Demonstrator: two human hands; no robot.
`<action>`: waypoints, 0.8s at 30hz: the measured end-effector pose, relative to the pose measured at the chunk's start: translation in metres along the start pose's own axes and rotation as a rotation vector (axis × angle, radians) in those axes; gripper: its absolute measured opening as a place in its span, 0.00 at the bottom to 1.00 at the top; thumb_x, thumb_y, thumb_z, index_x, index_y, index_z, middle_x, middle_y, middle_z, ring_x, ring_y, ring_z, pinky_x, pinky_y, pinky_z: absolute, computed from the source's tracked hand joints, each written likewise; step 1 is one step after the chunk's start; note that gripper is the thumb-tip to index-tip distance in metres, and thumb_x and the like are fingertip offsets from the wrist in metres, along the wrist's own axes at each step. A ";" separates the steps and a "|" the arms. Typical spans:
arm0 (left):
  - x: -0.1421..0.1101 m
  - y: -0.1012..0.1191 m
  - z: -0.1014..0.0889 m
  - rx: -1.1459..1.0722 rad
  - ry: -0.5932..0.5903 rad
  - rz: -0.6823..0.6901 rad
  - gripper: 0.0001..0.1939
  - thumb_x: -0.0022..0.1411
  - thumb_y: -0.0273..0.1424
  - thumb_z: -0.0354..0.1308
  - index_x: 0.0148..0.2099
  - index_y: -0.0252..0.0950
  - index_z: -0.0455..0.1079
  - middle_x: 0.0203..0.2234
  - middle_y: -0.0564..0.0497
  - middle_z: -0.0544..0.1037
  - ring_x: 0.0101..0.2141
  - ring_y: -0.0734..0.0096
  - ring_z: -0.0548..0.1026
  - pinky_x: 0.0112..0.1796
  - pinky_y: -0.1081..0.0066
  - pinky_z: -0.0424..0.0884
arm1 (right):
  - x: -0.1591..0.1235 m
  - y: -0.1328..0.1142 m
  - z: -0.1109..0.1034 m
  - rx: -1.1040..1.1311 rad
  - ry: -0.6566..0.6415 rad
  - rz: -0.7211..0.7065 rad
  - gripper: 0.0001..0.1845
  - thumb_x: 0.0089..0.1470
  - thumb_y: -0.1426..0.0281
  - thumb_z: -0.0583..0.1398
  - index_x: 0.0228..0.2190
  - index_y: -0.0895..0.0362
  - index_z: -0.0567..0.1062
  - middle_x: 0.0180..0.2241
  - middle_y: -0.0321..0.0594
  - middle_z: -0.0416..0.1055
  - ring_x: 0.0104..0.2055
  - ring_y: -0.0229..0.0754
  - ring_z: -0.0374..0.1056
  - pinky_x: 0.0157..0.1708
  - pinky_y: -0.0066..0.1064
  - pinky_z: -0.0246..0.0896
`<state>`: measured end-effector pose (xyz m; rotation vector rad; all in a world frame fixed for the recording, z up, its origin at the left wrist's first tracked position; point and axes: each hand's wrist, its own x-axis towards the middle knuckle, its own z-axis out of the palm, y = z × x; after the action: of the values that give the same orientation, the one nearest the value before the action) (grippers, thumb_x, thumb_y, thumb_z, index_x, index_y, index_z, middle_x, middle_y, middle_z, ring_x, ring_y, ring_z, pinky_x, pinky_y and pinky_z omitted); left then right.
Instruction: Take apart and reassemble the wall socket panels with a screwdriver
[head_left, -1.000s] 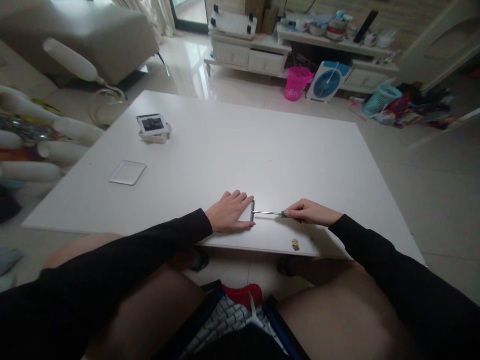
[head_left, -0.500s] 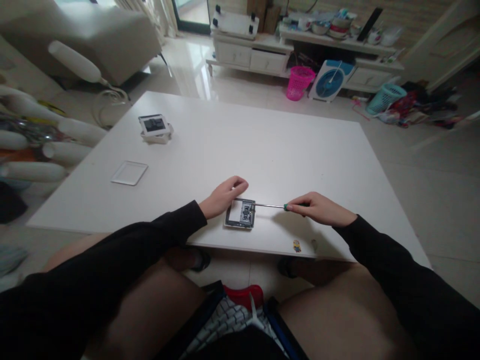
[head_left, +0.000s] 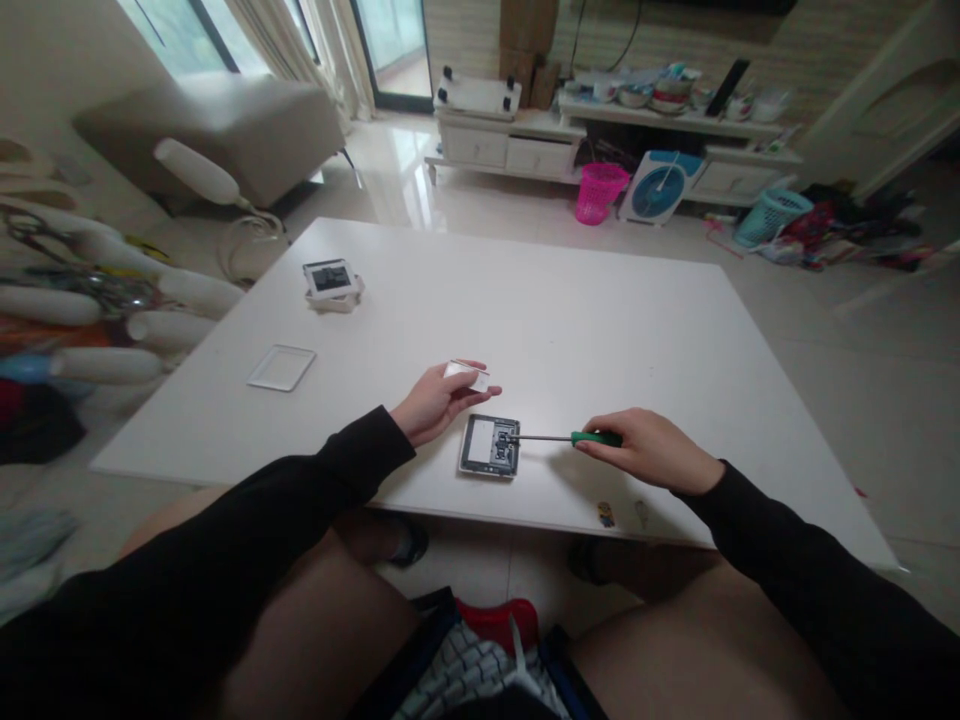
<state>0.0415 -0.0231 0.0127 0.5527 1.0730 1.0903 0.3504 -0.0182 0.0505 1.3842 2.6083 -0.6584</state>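
My left hand (head_left: 442,402) is closed on a small white switch rocker (head_left: 466,376), pinched under the thumb above the table. Just below it a wall switch (head_left: 489,462) lies face up on the table; its left half is a white panel and its right half shows the dark inner mechanism. In my right hand (head_left: 649,445) is a screwdriver (head_left: 595,439) with a green handle. Its metal shaft points left, and the tip is at the exposed mechanism. A square white frame (head_left: 282,368) rests farther left.
Toward the far left of the white table (head_left: 600,330) is a stack of similar switch parts (head_left: 332,284). Near the front edge lie a small yellow sticker (head_left: 605,514) and a small clear item (head_left: 641,513). Beyond the table stand a pink basket (head_left: 600,193) and a blue fan (head_left: 664,188).
My left hand has turned and lifted off the wall switch, and the white rocker now shows in its fingers. The screwdriver tip stays at the mechanism. The camera view has tilted up.
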 end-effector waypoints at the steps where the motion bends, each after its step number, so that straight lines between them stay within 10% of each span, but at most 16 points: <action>1: 0.000 0.000 0.001 0.010 -0.010 0.003 0.05 0.68 0.20 0.57 0.46 0.28 0.72 0.36 0.43 0.80 0.39 0.65 0.85 0.44 0.73 0.80 | 0.000 -0.001 0.001 -0.002 -0.002 -0.010 0.21 0.66 0.53 0.57 0.38 0.53 0.84 0.31 0.43 0.81 0.32 0.45 0.73 0.31 0.33 0.54; 13: 0.003 -0.001 -0.001 -0.020 -0.034 -0.023 0.09 0.71 0.24 0.51 0.45 0.28 0.72 0.37 0.41 0.81 0.37 0.64 0.85 0.40 0.71 0.82 | -0.001 -0.002 0.003 -0.093 0.031 -0.017 0.20 0.66 0.54 0.57 0.38 0.53 0.83 0.32 0.43 0.82 0.34 0.46 0.75 0.31 0.33 0.54; 24: 0.039 -0.012 -0.033 0.608 0.050 0.184 0.08 0.59 0.24 0.67 0.40 0.32 0.72 0.19 0.56 0.74 0.22 0.74 0.76 0.27 0.77 0.72 | -0.002 -0.001 0.001 -0.113 0.030 -0.010 0.20 0.67 0.53 0.57 0.39 0.53 0.83 0.33 0.43 0.82 0.35 0.48 0.75 0.32 0.34 0.54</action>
<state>0.0195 0.0030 -0.0267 1.1286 1.4258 0.9280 0.3508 -0.0207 0.0501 1.3587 2.6326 -0.4863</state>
